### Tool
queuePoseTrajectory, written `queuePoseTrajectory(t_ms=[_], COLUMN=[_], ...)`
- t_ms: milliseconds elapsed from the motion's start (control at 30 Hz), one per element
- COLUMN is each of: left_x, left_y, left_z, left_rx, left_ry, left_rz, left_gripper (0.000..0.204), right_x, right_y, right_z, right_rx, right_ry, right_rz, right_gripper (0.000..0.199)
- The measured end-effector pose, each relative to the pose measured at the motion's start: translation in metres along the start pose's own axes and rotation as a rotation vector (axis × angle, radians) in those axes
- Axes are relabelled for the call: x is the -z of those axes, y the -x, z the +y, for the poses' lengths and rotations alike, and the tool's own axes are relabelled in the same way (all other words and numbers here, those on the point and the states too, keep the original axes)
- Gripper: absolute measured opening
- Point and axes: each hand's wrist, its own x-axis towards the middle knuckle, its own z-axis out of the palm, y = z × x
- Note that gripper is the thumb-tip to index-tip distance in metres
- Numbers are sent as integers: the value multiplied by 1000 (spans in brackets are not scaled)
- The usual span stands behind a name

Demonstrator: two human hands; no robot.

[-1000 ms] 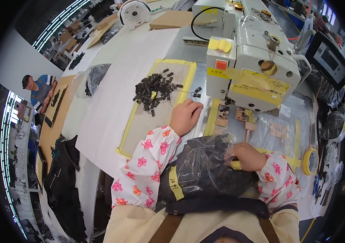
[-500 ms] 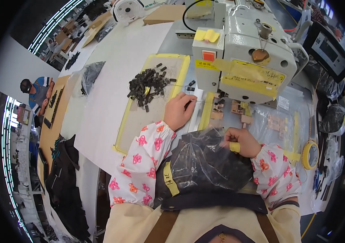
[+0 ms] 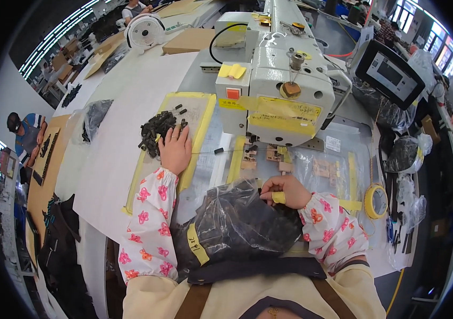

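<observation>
My left hand (image 3: 176, 151) lies palm down with fingers spread, its fingertips touching the near right side of a pile of small black tube-like pieces (image 3: 154, 131). The pile sits on a board edged with yellow tape (image 3: 184, 182). A clear plastic bag of dark contents (image 3: 242, 220), with a yellow tape label, rests against my body. Over the bag's upper right edge, my right hand (image 3: 289, 191) is closed in a pinch, yellow tape around one finger. Something small and dark shows at its fingertips; I cannot tell what. One loose black piece (image 3: 219, 151) lies right of my left hand.
A large white industrial sewing machine (image 3: 285, 90) stands ahead, with small pinkish blocks (image 3: 249, 157) below its head. A control screen (image 3: 389, 73) is at right, above a yellow tape roll (image 3: 375, 201). Another person (image 3: 27, 135) works at a table far left.
My left hand has moved left, from beside the machine's bed to the pile of black pieces, and its fingers have spread. My right hand stays pinched at the bag. The whole view has shifted.
</observation>
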Motion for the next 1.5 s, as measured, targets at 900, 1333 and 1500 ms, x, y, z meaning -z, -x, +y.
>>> queuePoseTrajectory(t_ms=[900,1333,1500], left_x=[-10,6,3], left_y=[-26,-13,-20], left_z=[155,152,152], left_rx=[-526,-408,-551], left_ry=[534,720,744], left_rz=[93,-85,-88], left_gripper=[21,20,16], right_x=[75,65,64], right_y=[-22,-17,-12], right_z=[5,12,7], right_rx=[-32,82,44], right_ry=[-53,29,140], right_rz=[338,363,451], right_gripper=[20,22,17])
